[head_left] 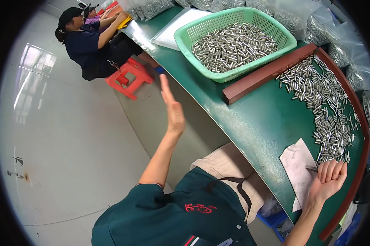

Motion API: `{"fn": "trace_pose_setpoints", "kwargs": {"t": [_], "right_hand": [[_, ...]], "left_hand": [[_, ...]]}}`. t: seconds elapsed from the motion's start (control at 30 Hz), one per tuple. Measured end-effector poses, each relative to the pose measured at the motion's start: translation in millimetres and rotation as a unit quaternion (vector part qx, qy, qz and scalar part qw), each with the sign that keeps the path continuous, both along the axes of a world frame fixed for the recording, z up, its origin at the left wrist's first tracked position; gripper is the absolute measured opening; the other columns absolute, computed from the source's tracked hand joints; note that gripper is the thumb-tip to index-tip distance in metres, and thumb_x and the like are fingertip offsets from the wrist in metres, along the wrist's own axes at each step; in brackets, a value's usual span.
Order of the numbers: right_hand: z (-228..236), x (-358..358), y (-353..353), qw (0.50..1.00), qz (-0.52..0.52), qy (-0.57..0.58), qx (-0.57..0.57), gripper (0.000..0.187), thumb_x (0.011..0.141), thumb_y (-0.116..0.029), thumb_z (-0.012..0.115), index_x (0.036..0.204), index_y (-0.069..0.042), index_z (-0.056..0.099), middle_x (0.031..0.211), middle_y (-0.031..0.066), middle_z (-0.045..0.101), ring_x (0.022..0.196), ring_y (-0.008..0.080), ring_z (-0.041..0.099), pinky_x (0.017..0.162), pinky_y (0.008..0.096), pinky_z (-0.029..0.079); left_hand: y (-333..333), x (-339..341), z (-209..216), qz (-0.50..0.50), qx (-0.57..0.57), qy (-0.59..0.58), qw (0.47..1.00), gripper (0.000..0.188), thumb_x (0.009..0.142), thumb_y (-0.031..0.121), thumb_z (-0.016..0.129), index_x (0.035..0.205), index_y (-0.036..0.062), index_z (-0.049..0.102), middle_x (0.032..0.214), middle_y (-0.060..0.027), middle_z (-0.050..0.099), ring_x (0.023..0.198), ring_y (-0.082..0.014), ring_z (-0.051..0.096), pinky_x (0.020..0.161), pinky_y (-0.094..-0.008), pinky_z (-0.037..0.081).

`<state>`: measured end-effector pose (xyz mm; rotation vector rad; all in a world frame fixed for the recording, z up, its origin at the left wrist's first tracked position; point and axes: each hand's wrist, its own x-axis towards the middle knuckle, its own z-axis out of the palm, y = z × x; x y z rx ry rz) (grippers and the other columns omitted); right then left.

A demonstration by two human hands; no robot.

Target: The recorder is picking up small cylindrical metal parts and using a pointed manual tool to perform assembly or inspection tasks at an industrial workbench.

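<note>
The left hand [173, 110] is up in the air, just off the left edge of the table. Its fingers are straight and it holds nothing. The right hand [330, 176] is at the near right, by the near end of a big heap of metal pins [332, 110]. Its fingers are curled in. A thin dark thing [311, 168] pokes out on its left side, but I cannot tell if the hand is holding it or has any pins inside.

A crumpled pale paper [296, 160] lies just left of the right hand. The pins are short, shiny and loose. Their heap spreads over the right side of the green table [250, 127], from the hand to the far corner.

Two red-brown bars make a corner around the heap. One bar [267, 76] is on its far left side, and the other bar [366, 143] runs down its right side.

Past the first bar sits a light green basket [218, 76] with lots more pins in it. Clear bags [320, 26] full of metal bits stand along the far side.

At the far left, a co-worker [84, 49] in dark clothes sits on a red stool [129, 82]. A blue bin [271, 223] is low down, under the near edge of the table.
</note>
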<state>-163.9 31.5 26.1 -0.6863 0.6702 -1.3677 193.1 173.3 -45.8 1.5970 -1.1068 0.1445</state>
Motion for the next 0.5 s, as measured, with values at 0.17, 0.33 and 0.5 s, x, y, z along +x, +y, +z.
{"fn": "trace_pose_setpoints", "kwargs": {"t": [0.17,0.33,0.5], "right_hand": [[-0.2,-9.5,1.7,1.0,-0.005,0.007,-0.007,0.04,0.092,-0.023,0.029,0.053,-0.013,0.026,0.043,-0.003,0.022,0.034,0.0063,0.015,0.035,0.0207,0.016],[1.0,-15.1,7.2,0.978,0.048,0.019,-0.203,0.038,0.088,-0.019,0.032,0.052,-0.012,0.026,0.045,-0.0025,0.021,0.038,0.0076,0.016,0.038,0.0236,0.016],[13.3,-6.3,8.2,0.76,0.038,0.537,-0.363,0.017,0.064,0.001,0.061,0.056,-0.002,0.047,0.045,0.004,0.042,0.035,0.0115,0.039,0.036,0.0244,0.029]], "left_hand": [[6.9,-38.9,54.3,-0.254,-0.233,0.464,0.816,0.072,0.083,0.057,0.027,0.133,0.0059,0.016,0.14,-0.0126,0.012,0.127,-0.0276,0.019,0.105,-0.0408,0.007],[-15.8,-91.0,78.6,-0.388,-0.209,0.729,0.524,0.071,0.083,0.055,0.031,0.134,0.0094,0.015,0.142,-0.011,0.004,0.131,-0.0232,0.007,0.105,-0.0419,0.006],[-56.6,-148.6,72.6,-0.551,-0.057,0.602,0.576,0.081,0.079,0.066,0.024,0.136,0.012,0.007,0.142,-0.0105,-0.002,0.13,-0.0298,0.002,0.104,-0.0367,0.004]]}}
